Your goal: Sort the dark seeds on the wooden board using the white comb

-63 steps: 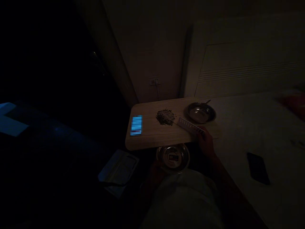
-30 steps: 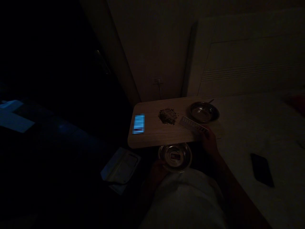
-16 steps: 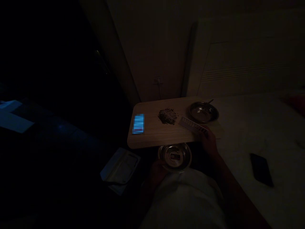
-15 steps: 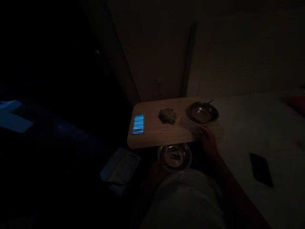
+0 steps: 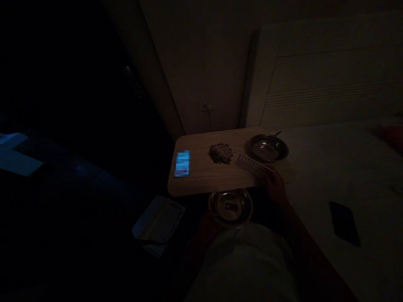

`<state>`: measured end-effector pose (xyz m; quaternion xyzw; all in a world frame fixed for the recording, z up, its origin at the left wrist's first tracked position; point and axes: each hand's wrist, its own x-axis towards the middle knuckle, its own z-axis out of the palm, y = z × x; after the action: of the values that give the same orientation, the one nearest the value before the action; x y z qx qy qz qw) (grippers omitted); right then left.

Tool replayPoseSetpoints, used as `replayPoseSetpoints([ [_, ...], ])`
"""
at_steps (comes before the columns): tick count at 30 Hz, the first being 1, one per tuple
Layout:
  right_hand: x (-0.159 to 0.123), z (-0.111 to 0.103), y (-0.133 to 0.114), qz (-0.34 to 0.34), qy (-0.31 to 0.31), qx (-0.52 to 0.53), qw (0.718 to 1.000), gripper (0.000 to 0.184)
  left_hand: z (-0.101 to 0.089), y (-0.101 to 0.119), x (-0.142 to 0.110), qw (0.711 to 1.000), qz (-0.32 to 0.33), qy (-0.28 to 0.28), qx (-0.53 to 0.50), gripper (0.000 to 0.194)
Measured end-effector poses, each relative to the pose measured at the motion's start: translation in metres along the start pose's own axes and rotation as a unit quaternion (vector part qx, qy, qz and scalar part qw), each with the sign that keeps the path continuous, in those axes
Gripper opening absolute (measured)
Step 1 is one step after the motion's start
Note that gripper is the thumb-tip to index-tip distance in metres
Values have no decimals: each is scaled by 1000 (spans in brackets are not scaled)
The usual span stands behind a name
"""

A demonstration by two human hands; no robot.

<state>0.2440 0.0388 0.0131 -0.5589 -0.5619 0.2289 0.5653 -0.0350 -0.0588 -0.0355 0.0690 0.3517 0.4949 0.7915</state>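
The room is very dark. My right hand [image 5: 274, 184] is closed on one end of a flat white ruler-like strip [image 5: 253, 165] that lies on a small wooden table [image 5: 204, 178]. The strip's far end points at a small pile of dark grains [image 5: 221, 153]. My left hand [image 5: 206, 224] grips the rim of a steel bowl [image 5: 230, 206] held just below the table's near edge; its fingers are barely visible. A second steel bowl [image 5: 268, 148] sits on the table behind the strip.
A lit phone [image 5: 182, 163] lies on the table's left part. A dark phone [image 5: 344, 223] rests on the pale bed at right. A flat light packet [image 5: 158, 222] lies on the floor at left. A wall socket [image 5: 205, 105] is behind the table.
Almost nothing has changed. The view shifted slightly; my right hand and the strip stay near the grain pile, and my left hand keeps the bowl under the table edge.
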Motion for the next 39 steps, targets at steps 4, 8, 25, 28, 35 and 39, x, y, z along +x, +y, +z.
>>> replayPoseSetpoints([
  [4, -1, 0, 0, 7, -3, -2, 1000, 37, 5, 1, -1, 1000, -3, -6, -4, 35],
  [8, -1, 1, 1, 11, 5, 1, 1000, 38, 5, 0, 0, 1000, 8, -14, -6, 27],
  [25, -1, 1, 0, 12, 8, 1, 1000, 36, 2, -1, 2, 1000, -1, -6, 10, 32],
  [28, 3, 0, 4, 8, 23, 1, 1000, 37, -1, -2, 3, 1000, 11, -5, 5, 31],
  [35, 10, 8, 0, 5, 30, 8, 1000, 36, 1, -2, 1, 1000, 11, -7, -3, 29],
  [39, 11, 19, -6, 4, 10, 11, 1000, 35, 4, -1, 2, 1000, 0, -23, -12, 32],
])
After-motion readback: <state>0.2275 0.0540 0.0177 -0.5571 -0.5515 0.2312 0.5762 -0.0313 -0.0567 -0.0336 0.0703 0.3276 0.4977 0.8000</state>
